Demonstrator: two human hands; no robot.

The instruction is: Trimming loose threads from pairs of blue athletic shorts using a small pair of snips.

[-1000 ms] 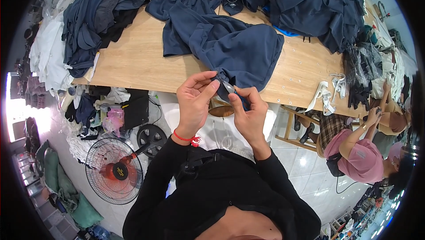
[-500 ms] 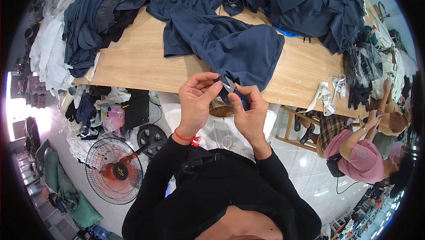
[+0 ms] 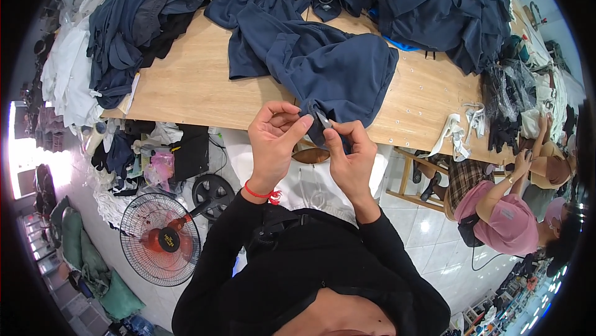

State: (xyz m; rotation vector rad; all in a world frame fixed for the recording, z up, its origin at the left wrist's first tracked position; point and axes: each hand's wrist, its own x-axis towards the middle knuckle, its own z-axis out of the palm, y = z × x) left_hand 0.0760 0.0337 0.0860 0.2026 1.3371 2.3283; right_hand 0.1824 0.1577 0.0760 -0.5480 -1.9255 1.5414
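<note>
Head view: the wooden surface (image 3: 198, 81) carries a navy garment (image 3: 335, 78), spread across its middle with the near end hanging over the front edge, between both hands. Expect the garment to be soft, limp and fairly light, with little risk of breakage; loose folds are likely to shift, so take hold by a firm pinch at a seam or hem. The left hand (image 3: 273, 143) has thumb and forefinger brought together on the garment's near end, the remaining fingers loosely curled. The right hand (image 3: 352, 155) grasps a small metal-bladed tool (image 3: 323, 120) between thumb and forefinger; its handle is mostly hidden, and blade contact with the cloth cannot be confirmed.
</note>
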